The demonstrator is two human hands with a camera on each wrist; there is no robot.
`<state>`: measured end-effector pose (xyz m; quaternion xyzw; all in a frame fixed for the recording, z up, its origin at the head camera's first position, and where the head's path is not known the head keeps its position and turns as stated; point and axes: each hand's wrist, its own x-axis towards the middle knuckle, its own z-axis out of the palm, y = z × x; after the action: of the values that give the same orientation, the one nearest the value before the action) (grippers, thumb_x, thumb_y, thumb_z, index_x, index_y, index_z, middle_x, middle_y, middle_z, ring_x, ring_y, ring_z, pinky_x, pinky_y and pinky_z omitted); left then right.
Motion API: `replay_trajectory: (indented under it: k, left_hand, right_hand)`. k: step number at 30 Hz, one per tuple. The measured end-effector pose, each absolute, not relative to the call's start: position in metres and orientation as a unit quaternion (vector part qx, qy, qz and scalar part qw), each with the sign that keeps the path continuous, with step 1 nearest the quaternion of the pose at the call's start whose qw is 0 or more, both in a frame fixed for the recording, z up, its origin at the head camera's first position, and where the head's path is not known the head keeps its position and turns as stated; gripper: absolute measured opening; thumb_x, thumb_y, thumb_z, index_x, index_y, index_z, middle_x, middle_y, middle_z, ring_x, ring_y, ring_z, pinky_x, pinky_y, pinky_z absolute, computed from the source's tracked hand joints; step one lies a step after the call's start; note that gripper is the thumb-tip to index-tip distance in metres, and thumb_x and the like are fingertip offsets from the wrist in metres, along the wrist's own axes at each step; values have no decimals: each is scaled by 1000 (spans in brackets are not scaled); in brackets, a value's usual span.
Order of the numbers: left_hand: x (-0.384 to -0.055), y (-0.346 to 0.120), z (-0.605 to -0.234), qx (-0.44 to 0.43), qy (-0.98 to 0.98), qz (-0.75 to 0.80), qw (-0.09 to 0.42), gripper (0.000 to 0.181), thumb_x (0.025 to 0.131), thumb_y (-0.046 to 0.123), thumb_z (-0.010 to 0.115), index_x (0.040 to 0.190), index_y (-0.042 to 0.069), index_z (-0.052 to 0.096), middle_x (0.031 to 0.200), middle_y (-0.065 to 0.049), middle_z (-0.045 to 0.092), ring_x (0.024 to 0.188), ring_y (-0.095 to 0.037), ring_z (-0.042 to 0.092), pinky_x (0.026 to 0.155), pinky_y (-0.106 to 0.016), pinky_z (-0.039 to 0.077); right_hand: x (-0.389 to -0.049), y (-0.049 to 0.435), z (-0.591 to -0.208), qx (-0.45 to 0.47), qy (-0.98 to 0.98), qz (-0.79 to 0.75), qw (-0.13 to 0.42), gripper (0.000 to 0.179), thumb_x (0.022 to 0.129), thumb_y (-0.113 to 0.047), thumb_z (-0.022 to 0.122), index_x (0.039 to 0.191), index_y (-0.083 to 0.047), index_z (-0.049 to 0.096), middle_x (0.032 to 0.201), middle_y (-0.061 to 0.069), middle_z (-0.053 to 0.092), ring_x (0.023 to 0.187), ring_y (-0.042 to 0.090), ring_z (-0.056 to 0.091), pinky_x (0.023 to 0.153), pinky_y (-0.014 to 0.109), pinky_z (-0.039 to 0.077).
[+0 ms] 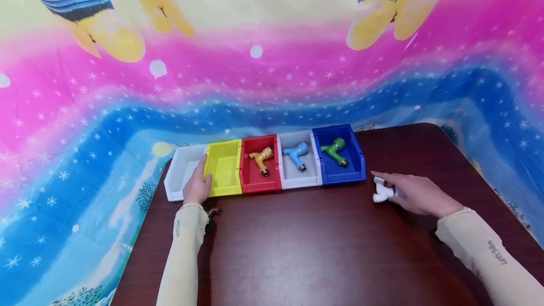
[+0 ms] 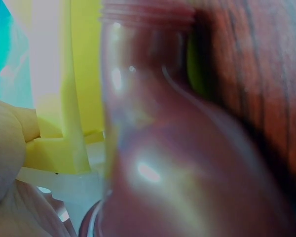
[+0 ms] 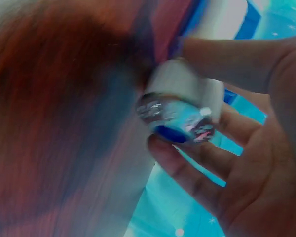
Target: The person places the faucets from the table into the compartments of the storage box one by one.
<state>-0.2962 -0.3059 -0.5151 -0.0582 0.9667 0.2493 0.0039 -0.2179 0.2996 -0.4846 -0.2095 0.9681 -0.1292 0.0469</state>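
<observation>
At the right of the table, my right hand (image 1: pixel 420 195) pinches a white plastic tap (image 1: pixel 384 191) between thumb and fingers. The right wrist view shows this tap (image 3: pixel 175 98) blurred, with a silvery collar and a blue centre. My left hand (image 1: pixel 197 185) grips the wall where the yellow bin (image 1: pixel 223 192) meets the whitish bin (image 1: pixel 175 196), its thumb on the yellow side. Beside the left wrist lies a brown tap (image 1: pixel 215 212), mostly hidden by the sleeve; in the left wrist view this tap (image 2: pixel 153 148) looms large and shiny.
The row of bins continues with a red bin (image 1: pixel 261 188) holding a yellow tap (image 1: pixel 261 157), a pale grey bin (image 1: pixel 301 182) holding a blue tap (image 1: pixel 297 154), and a blue bin (image 1: pixel 344 177) holding a green tap (image 1: pixel 335 151). A patterned cloth (image 1: pixel 263 79) hangs behind the dark wooden table (image 1: pixel 297 249).
</observation>
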Motion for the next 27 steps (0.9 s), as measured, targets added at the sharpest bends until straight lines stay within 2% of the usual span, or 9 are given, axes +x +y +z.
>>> replay_trajectory:
  k: [2,5,8,11,14,18,20,24,27]
  left_hand:
    - [-296,-306,-515,-58,967,249,2,70,110,23,41,169,28,3,162,-25,37,135,-49,51,103,-64,46]
    - [-297,-306,-516,-57,968,246,2,70,111,24,41,169,28,3,162,-25,37,135,-49,51,104,-64,46]
    - [-297,-306,-515,-59,967,246,2,70,110,23,41,169,28,4,161,-25,38,134,-49,51,103,-64,46]
    - [-297,-306,-515,-59,967,247,1,70,110,23,42,169,27,5,162,-25,38,135,-49,51,104,-65,45]
    - [-296,-306,-515,-59,967,249,0,70,110,23,42,169,27,5,162,-24,37,135,-49,50,104,-64,45]
    - [-294,-306,-515,-60,965,254,3,70,110,24,42,169,28,4,162,-24,37,135,-49,51,104,-64,46]
    - [-294,-306,-515,-59,965,255,3,70,111,23,42,169,28,4,162,-24,38,135,-49,51,104,-64,46]
    - [-294,-306,-515,-59,965,255,-1,69,110,24,42,169,27,6,162,-24,38,135,-49,51,104,-64,45]
    - [-295,-306,-515,-59,966,251,-2,69,110,24,42,169,26,7,161,-24,38,134,-49,52,103,-64,46]
  right_hand:
    - [-217,297,-480,-201,969,-141,35,64,96,-17,73,155,-16,49,124,16,67,102,32,68,87,60,57]
    - [-218,294,-474,-190,967,-169,27,56,101,-18,66,154,-14,47,114,13,63,92,25,63,84,58,58]
    - [-219,290,-469,-177,961,-210,34,52,106,-23,58,154,-8,45,120,16,60,100,30,62,89,62,55]
    - [-222,286,-465,-171,950,-260,17,50,107,-23,58,151,-3,46,127,21,61,109,36,61,94,64,52]
    - [-224,283,-462,-169,939,-298,-34,47,103,-18,64,145,-1,52,124,22,65,102,34,62,86,50,57]
    - [-225,279,-457,-148,924,-342,-85,45,100,-15,70,140,-1,55,119,23,67,89,29,63,70,27,53]
    - [-225,278,-455,-129,916,-367,-92,44,100,-16,69,138,-2,54,114,23,67,79,25,63,64,23,52]
    - [-225,275,-452,-101,900,-413,-100,40,101,-16,68,136,-2,52,98,19,66,60,16,61,55,26,53]
    - [-226,274,-450,-96,893,-425,-110,38,102,-17,67,134,-1,54,96,16,63,58,13,61,55,24,53]
